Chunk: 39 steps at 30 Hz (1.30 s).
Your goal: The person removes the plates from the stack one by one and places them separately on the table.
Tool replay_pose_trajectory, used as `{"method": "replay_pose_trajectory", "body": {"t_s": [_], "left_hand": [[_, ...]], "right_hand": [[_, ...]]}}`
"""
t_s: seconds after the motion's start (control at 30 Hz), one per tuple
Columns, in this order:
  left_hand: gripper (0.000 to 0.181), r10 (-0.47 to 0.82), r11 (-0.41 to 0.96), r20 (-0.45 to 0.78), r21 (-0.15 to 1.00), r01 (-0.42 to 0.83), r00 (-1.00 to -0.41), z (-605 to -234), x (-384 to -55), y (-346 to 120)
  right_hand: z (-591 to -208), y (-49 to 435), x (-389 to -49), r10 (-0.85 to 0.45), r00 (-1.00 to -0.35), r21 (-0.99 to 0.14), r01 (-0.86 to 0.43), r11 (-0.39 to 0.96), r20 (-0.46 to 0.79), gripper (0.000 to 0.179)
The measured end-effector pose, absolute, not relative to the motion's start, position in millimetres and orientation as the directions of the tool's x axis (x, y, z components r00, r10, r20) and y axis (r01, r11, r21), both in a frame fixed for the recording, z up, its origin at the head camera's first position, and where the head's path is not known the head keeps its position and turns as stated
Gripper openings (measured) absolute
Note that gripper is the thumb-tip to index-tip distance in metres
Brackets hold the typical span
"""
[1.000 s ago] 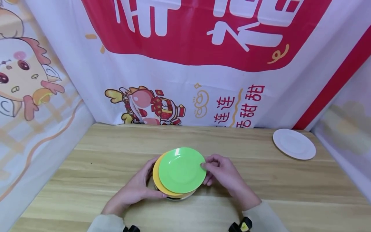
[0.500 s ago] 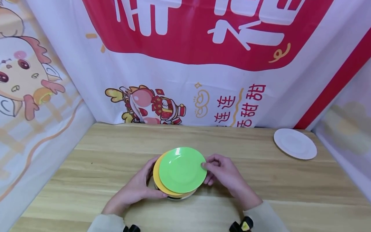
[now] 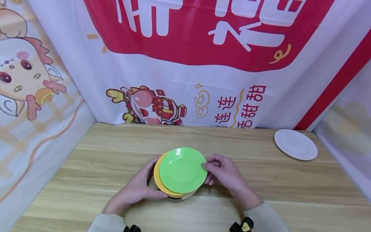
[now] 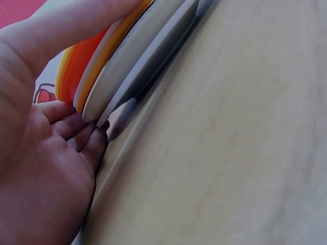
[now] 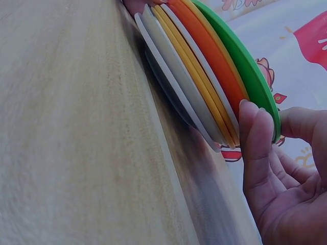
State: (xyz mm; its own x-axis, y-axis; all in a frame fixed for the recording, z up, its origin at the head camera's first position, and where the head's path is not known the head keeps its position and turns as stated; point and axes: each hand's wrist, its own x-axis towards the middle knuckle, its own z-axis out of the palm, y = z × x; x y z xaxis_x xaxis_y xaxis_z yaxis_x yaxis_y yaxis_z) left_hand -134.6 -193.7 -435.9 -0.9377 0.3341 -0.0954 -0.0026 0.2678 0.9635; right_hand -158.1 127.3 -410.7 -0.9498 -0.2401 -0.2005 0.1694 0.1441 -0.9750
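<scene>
A stack of small round plates sits on the table in front of me. On top is a green plate [image 3: 183,170], shifted to the right over a yellow plate [image 3: 156,175]. Below these, the right wrist view shows an orange plate [image 5: 217,53], white and yellow rims, and a pale grey-white plate [image 5: 168,76] near the bottom. My left hand [image 3: 142,185] grips the stack's left side, thumb at the near rim and fingers around the far side. With thumb and fingers, my right hand [image 3: 223,170] pinches the green plate's right rim; other fingertips touch the stack's edge.
A white plate [image 3: 295,144] lies alone at the table's back right corner. The wooden table [image 3: 87,180] ends at a printed cloth backdrop [image 3: 185,74] behind, with cloth walls at left and right.
</scene>
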Motion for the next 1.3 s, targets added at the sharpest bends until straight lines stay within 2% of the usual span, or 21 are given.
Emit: {"method": "replay_pose_trajectory", "body": {"t_s": [1.3], "left_hand": [[0.120,0.333,0.277,-0.076,0.961,0.020,-0.940,-438.3,-133.8,-193.1]], "right_hand": [[-410.9,127.3,-157.8,-0.249,-0.946,-0.975,0.177,0.137,-0.206,0.035]]}}
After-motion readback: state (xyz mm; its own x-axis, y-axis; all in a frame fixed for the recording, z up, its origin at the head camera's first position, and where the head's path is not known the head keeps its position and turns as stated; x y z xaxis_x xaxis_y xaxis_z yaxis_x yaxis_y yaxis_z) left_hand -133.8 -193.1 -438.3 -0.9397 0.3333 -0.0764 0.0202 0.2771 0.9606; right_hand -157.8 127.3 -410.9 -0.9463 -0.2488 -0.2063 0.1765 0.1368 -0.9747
